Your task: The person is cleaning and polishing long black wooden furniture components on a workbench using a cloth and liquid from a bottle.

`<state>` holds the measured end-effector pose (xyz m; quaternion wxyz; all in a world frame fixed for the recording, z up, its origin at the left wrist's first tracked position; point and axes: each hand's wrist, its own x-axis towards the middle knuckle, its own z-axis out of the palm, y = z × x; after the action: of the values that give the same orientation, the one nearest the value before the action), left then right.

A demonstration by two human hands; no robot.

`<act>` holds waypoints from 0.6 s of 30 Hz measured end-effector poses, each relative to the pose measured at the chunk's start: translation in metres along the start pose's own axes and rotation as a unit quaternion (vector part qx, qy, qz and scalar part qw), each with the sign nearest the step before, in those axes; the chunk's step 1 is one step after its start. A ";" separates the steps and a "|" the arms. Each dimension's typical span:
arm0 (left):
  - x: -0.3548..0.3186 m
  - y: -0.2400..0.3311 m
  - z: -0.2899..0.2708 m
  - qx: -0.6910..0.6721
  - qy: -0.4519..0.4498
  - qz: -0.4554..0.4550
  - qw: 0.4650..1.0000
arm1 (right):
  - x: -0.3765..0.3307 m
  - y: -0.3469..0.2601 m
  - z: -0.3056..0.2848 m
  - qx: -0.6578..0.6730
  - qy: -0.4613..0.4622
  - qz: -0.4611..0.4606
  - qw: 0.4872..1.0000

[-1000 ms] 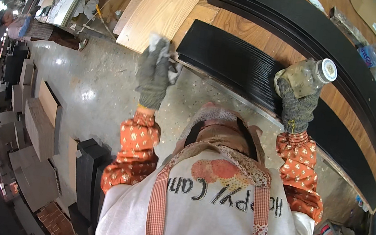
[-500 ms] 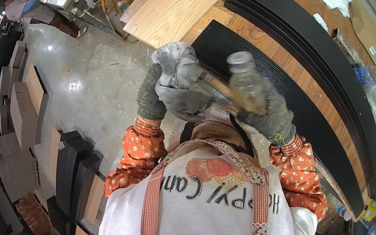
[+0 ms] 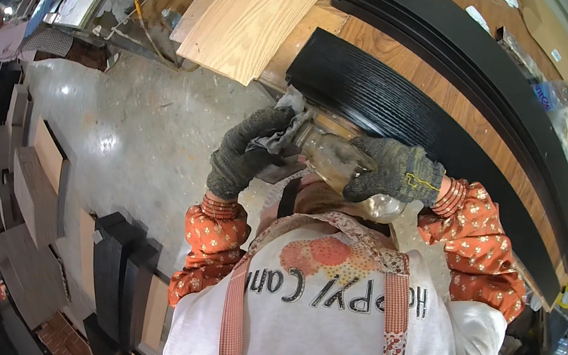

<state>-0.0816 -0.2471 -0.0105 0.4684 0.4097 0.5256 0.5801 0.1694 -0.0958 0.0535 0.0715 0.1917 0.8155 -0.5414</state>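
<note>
Gloved hands meet right over the near edge of the desk [image 3: 415, 72], just in front of the person's chest. Left hand [image 3: 247, 154], in a dark knit glove, has its grip closed on a crumpled grey rag [image 3: 283, 134], bunched up against the mouth of the bottle. Right hand [image 3: 395, 173], in a grey glove, is wrapped tight around a clear glass bottle [image 3: 343, 168], which lies tilted with its neck toward the rag and its rounded base toward the person's right. Rag and bottle neck touch. Just beyond the bottle, a black wood-grained panel [image 3: 396, 99] lies flat on the desk, and past that panel a stack of long black boards [image 3: 476, 52] runs across the desk. Left of the black panel, a pale bare-wood board [image 3: 256, 14] juts over the desk's edge. Below the rag, grey concrete floor [image 3: 138, 128], with wood offcuts [image 3: 43, 187] stacked on its far left side.
</note>
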 end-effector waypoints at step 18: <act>0.133 0.046 0.048 0.654 -0.092 0.241 0.711 | -0.070 0.057 -0.028 0.076 0.535 -0.062 0.839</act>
<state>-0.0701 -0.1075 0.0382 -0.0261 0.7778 0.6111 0.1443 0.2582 -0.0672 0.0385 -0.4244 0.4050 0.6933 -0.4185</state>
